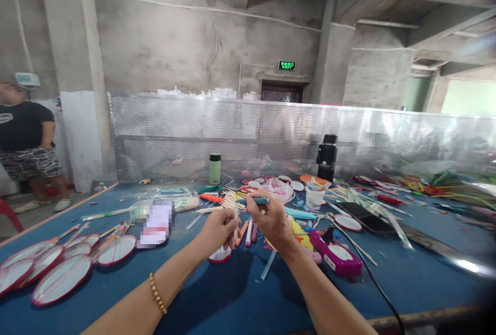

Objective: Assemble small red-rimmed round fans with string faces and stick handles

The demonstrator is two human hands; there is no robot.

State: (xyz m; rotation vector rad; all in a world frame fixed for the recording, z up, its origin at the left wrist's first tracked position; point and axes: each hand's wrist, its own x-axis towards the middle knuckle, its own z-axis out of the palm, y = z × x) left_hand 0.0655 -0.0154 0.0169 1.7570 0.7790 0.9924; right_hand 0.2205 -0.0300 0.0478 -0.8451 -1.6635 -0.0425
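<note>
Left hand [219, 230] fingers clenched on a thin white stick [235, 219], upright above the blue tabletop [240, 293]. Right hand [271, 216] grips a teal tool [256, 201], its tip at the stick's top.

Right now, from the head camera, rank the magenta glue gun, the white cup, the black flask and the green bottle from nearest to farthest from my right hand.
From the right hand:
1. White cup, just right, behind.
2. Magenta glue gun, lower right. Close to the cup's distance; hard to call.
3. Green bottle, back left; black flask, back right: too close to call.
</note>
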